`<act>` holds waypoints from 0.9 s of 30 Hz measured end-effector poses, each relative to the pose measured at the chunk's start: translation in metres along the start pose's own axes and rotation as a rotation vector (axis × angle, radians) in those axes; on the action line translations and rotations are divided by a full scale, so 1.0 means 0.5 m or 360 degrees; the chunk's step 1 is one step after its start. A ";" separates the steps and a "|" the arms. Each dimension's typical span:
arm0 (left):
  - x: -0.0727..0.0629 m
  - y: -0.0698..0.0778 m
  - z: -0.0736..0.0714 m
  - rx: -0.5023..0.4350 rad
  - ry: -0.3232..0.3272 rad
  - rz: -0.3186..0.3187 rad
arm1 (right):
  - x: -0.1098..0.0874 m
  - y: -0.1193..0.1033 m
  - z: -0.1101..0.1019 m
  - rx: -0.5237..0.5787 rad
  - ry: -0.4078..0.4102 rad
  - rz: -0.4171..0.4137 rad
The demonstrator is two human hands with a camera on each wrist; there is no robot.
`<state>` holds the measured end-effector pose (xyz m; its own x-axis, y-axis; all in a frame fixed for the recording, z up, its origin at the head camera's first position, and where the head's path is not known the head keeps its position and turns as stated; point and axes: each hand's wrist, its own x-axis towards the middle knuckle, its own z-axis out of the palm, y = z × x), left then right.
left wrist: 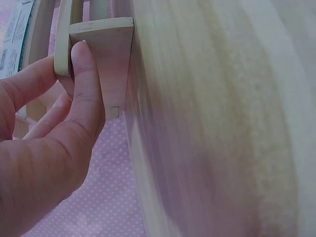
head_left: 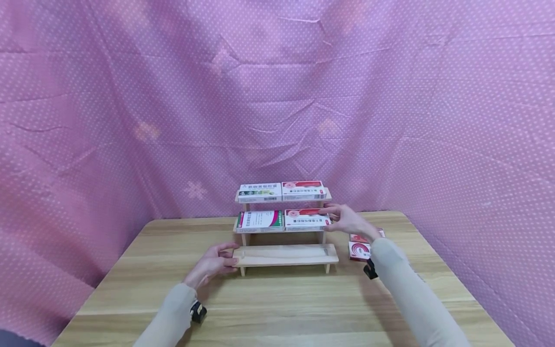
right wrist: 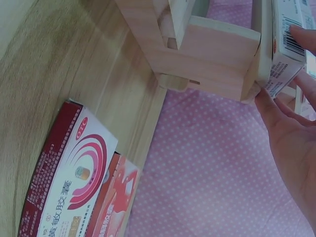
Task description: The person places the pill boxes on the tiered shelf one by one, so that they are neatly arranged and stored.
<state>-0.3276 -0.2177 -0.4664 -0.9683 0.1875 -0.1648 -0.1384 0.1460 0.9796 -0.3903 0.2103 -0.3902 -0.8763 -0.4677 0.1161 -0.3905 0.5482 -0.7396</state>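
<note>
A three-tier wooden stand point(head_left: 284, 255) is on the table, its lowest board bare. My left hand point(head_left: 213, 264) pinches the left end of that board; in the left wrist view, the fingers point(left wrist: 84, 74) curl round the board's end. On the middle board, my right hand point(head_left: 347, 221) grips the right end of a red and white medicine box point(head_left: 305, 220). The right wrist view shows the thumb on its barcode side point(right wrist: 291, 37) and a fingertip point(right wrist: 264, 101) at the board's corner. Beside that box lies a white medicine box with a green and magenta corner point(head_left: 260, 219).
The top board carries a white and green medicine box point(head_left: 259, 191) and another red and white one point(head_left: 303, 189). Right of the stand, a box with pink-red arcs point(right wrist: 74, 173) and a red box point(right wrist: 118, 192) lie on the table. A pink dotted cloth point(head_left: 277, 96) hangs behind.
</note>
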 end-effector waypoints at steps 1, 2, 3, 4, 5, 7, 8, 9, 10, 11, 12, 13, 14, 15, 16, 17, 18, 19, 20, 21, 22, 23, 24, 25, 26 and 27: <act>0.001 -0.001 0.000 -0.0001 -0.0006 0.0005 | 0.002 0.001 0.001 0.0021 -0.0004 -0.0005; 0.001 -0.002 -0.001 0.0000 -0.0013 0.0012 | 0.003 0.002 0.002 0.0038 -0.0007 -0.0014; 0.001 -0.002 -0.001 -0.0004 -0.0019 0.0016 | 0.004 0.003 0.002 0.0062 -0.0008 -0.0018; 0.001 -0.003 -0.001 -0.0007 -0.0022 0.0019 | 0.005 0.004 0.003 0.0073 -0.0008 -0.0024; 0.000 -0.003 -0.001 -0.0012 -0.0024 0.0020 | 0.005 0.004 0.003 0.0085 -0.0009 -0.0027; 0.000 -0.002 0.000 -0.0018 -0.0021 0.0018 | 0.005 0.003 0.004 0.0105 -0.0012 -0.0022; -0.001 -0.002 0.000 -0.0019 -0.0019 0.0015 | 0.005 0.003 0.004 0.0111 -0.0013 -0.0018; -0.001 -0.001 0.000 -0.0017 -0.0020 0.0011 | 0.004 0.002 0.004 0.0115 -0.0014 -0.0015; -0.001 -0.001 0.000 -0.0017 -0.0019 0.0008 | 0.004 0.002 0.005 0.0114 -0.0015 -0.0013; -0.001 0.000 0.000 -0.0018 -0.0020 0.0006 | 0.004 0.002 0.005 0.0113 -0.0015 -0.0012; -0.001 0.000 0.000 -0.0017 -0.0021 0.0004 | 0.003 0.002 0.006 0.0112 -0.0014 -0.0012; -0.001 0.000 0.000 -0.0017 -0.0022 0.0004 | 0.003 0.002 0.006 0.0108 -0.0010 -0.0016; -0.001 0.001 -0.001 -0.0015 -0.0026 0.0006 | 0.003 0.001 0.007 0.0099 -0.0006 -0.0021; -0.001 0.001 -0.001 -0.0015 -0.0027 0.0006 | 0.004 0.002 0.007 0.0090 -0.0001 -0.0027; -0.002 0.002 -0.001 -0.0017 -0.0026 0.0008 | 0.003 0.002 0.007 0.0082 0.0003 -0.0033; -0.002 0.002 -0.001 -0.0015 -0.0028 0.0009 | 0.003 0.002 0.007 0.0084 0.0004 -0.0038; -0.002 0.002 -0.001 -0.0012 -0.0029 0.0013 | 0.003 0.001 0.007 0.0098 0.0005 -0.0035; -0.003 0.002 -0.001 -0.0010 -0.0027 0.0012 | 0.002 0.001 0.007 0.0105 -0.0001 -0.0035; -0.004 0.001 -0.001 -0.0011 -0.0025 0.0010 | 0.001 0.001 0.007 0.0116 -0.0009 -0.0028; -0.005 0.001 0.000 -0.0012 -0.0023 0.0004 | -0.001 0.002 0.006 0.0136 -0.0015 -0.0020; -0.006 0.001 0.000 -0.0012 -0.0021 0.0001 | -0.003 0.003 0.006 0.0179 -0.0023 -0.0013; -0.006 0.000 0.000 -0.0014 -0.0019 -0.0003 | -0.005 0.003 0.005 0.0222 -0.0028 -0.0005; -0.007 0.000 0.000 -0.0012 -0.0020 -0.0002 | -0.008 0.006 0.005 0.0269 -0.0032 0.0000; -0.008 0.000 0.000 -0.0014 -0.0018 -0.0005 | -0.010 0.009 0.004 0.0311 -0.0038 -0.0012; -0.008 0.000 -0.001 -0.0016 -0.0019 -0.0003 | -0.011 0.012 0.004 0.0371 -0.0037 -0.0015; -0.008 0.001 -0.001 -0.0016 -0.0022 0.0001 | -0.014 0.016 0.004 0.0444 -0.0036 -0.0018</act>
<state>-0.3239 -0.2191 -0.4654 -0.9654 0.2012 -0.1659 -0.1401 0.1364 0.9807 -0.3867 0.2167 -0.3980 -0.8644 -0.4900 0.1129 -0.3050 0.3323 -0.8925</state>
